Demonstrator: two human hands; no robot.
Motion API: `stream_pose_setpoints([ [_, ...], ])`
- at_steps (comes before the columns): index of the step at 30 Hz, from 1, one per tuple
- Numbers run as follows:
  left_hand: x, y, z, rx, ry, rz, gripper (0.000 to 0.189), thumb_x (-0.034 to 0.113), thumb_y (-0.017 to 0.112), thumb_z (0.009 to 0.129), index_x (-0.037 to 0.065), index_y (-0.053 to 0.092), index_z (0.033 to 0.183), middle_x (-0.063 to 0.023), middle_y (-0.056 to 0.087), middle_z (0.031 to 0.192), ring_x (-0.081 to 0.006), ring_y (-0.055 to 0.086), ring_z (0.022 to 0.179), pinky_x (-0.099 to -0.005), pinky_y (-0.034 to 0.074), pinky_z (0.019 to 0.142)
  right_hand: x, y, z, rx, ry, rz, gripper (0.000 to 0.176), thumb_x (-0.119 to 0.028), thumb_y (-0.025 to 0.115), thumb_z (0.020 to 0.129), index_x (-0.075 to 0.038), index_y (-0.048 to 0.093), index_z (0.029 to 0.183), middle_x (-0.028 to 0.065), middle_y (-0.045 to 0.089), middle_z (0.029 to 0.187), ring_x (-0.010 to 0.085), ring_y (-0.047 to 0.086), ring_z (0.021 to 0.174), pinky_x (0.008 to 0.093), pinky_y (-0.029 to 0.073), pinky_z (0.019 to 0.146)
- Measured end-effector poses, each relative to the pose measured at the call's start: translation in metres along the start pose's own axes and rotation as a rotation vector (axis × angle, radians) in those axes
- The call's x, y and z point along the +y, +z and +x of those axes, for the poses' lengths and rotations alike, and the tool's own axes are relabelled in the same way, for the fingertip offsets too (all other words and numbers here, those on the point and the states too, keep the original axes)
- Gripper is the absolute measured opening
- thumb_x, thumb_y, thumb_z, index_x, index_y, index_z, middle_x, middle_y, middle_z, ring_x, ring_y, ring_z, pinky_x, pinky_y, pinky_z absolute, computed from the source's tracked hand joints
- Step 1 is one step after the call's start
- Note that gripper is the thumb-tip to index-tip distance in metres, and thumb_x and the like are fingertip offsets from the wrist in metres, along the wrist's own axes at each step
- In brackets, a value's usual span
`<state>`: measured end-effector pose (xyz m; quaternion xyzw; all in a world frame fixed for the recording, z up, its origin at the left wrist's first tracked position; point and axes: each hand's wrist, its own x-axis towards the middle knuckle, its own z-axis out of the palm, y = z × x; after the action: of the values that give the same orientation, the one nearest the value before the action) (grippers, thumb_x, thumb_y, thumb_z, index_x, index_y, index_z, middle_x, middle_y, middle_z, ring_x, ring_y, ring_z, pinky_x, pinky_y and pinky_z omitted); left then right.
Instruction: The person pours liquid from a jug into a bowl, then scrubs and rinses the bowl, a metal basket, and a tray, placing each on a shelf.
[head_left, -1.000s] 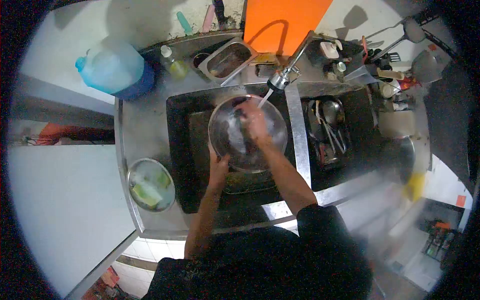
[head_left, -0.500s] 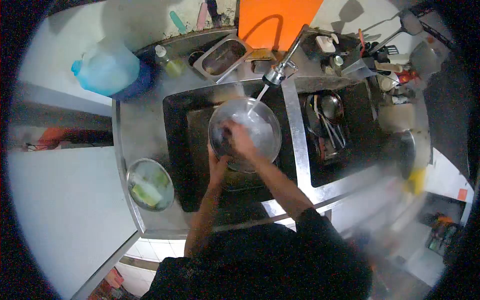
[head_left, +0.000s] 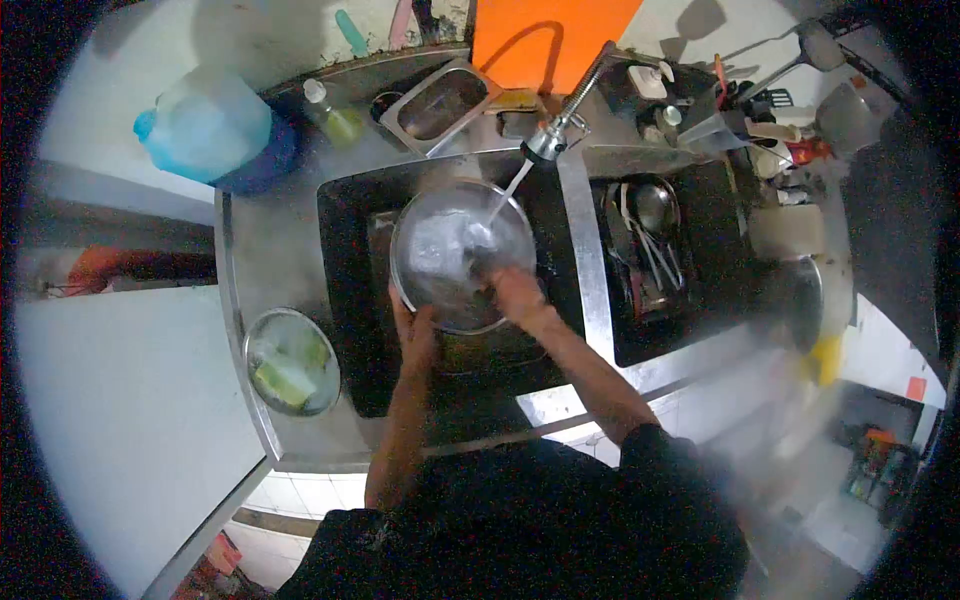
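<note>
A round metal bowl [head_left: 440,215] is held in the left sink basin [head_left: 355,390], under water running from the faucet [head_left: 546,143]. My left hand [head_left: 415,325] is closed on the bowl's near-left rim. Inside the bowl's right side, my right hand [head_left: 517,297] presses a dark, blurred thing against the metal, perhaps a scrubber. Its fingers look closed, though motion smears them. Water wets the bowl's inner surface.
Left of the sink stands a metal dish [head_left: 292,362] with green and white sponges. Several utensils [head_left: 655,240] lie in the right basin. Behind are a metal tray [head_left: 440,105], a soap bottle [head_left: 333,113] and a big blue jug [head_left: 215,130].
My right hand has moved from the bowl's left part to its right side. The bowl has shifted slightly left and tilted, with my left hand still on its rim.
</note>
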<state>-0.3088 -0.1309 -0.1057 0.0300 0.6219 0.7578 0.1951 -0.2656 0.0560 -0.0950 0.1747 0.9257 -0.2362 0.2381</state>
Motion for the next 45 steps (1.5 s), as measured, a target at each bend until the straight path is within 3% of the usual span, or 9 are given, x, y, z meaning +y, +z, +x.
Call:
stream_pose_setpoints([
  [4,-0.022,-0.016,0.005,0.020,0.175,0.049,0.074,0.000,0.051,0.081,0.005,0.023,0.149,-0.0108,0.042,0.138,-0.0224,0.040,0.128,-0.0343,0.032,0.107,0.032,0.038,0.013,0.318,-0.151,0.050,0.045,-0.002,0.062,0.077,-0.012,0.062,0.121,0.0172,0.063,0.120,0.0347,0.061,0.109,0.0426,0.048,0.095],
  [6,-0.014,-0.009,0.006,-0.024,0.134,-0.009,0.073,0.001,0.053,0.083,0.005,0.023,0.149,-0.0113,0.042,0.139,-0.0231,0.040,0.128,-0.0344,0.033,0.107,-0.003,0.056,-0.019,0.083,-0.372,1.199,0.042,-0.005,0.063,0.078,-0.013,0.064,0.119,0.0171,0.061,0.124,0.0312,0.058,0.116,0.0437,0.045,0.099],
  [12,-0.021,-0.018,0.000,-0.027,0.015,0.027,0.070,0.004,0.054,0.085,0.006,0.025,0.149,-0.0109,0.042,0.140,-0.0237,0.042,0.126,-0.0348,0.034,0.106,0.048,0.040,-0.009,0.317,-0.450,-0.147,0.043,-0.003,0.067,0.074,-0.011,0.066,0.117,0.0169,0.064,0.117,0.0324,0.058,0.113,0.0454,0.045,0.099],
  [20,-0.024,0.004,-0.021,-0.119,-0.296,-0.153,0.069,0.006,0.054,0.082,0.012,0.030,0.147,-0.0071,0.046,0.136,-0.0233,0.044,0.123,-0.0363,0.035,0.104,0.021,0.045,0.066,0.640,0.265,0.373,0.040,-0.012,0.073,0.073,-0.006,0.062,0.111,0.0223,0.064,0.106,0.0371,0.062,0.098,0.0480,0.050,0.085],
  [25,-0.033,-0.019,0.013,-0.054,-0.441,-0.084,0.078,0.002,0.057,0.072,0.012,0.031,0.146,-0.0086,0.051,0.128,-0.0239,0.050,0.115,-0.0357,0.042,0.097,0.007,0.034,0.033,0.188,-0.646,0.266,0.041,-0.012,0.074,0.072,-0.005,0.062,0.111,0.0174,0.066,0.106,0.0357,0.062,0.101,0.0449,0.049,0.090],
  [32,-0.110,-0.041,0.017,-0.085,-0.241,-0.023,0.073,0.001,0.057,0.071,0.011,0.037,0.141,-0.0090,0.053,0.123,-0.0235,0.053,0.109,-0.0327,0.045,0.091,0.017,0.031,0.093,0.432,0.183,0.297,0.041,-0.013,0.075,0.075,-0.008,0.060,0.113,0.0142,0.066,0.112,0.0334,0.061,0.107,0.0426,0.048,0.094],
  [40,-0.024,-0.042,0.037,0.022,-0.392,-0.278,0.077,0.002,0.052,0.077,0.018,0.027,0.149,-0.0104,0.051,0.128,-0.0271,0.054,0.111,-0.0349,0.047,0.091,-0.006,0.015,0.030,0.115,-0.599,0.344,0.037,-0.003,0.068,0.074,-0.010,0.063,0.110,0.0156,0.066,0.111,0.0358,0.063,0.102,0.0433,0.050,0.090],
  [43,-0.060,-0.049,0.020,0.012,-0.253,-0.088,0.079,0.004,0.053,0.079,0.016,0.024,0.151,-0.0094,0.050,0.129,-0.0251,0.053,0.111,-0.0341,0.046,0.091,0.013,-0.018,0.044,-0.233,-0.216,0.038,0.038,-0.001,0.064,0.074,-0.012,0.065,0.111,0.0149,0.066,0.109,0.0345,0.064,0.101,0.0436,0.049,0.091],
  [45,-0.069,-0.050,0.009,-0.165,-0.027,-0.111,0.079,0.000,0.054,0.078,0.014,0.027,0.151,-0.0072,0.052,0.128,-0.0203,0.053,0.107,-0.0331,0.045,0.088,0.036,0.001,0.075,0.317,0.134,0.032,0.038,-0.002,0.064,0.074,-0.014,0.065,0.110,0.0142,0.067,0.105,0.0325,0.065,0.097,0.0437,0.050,0.088],
])
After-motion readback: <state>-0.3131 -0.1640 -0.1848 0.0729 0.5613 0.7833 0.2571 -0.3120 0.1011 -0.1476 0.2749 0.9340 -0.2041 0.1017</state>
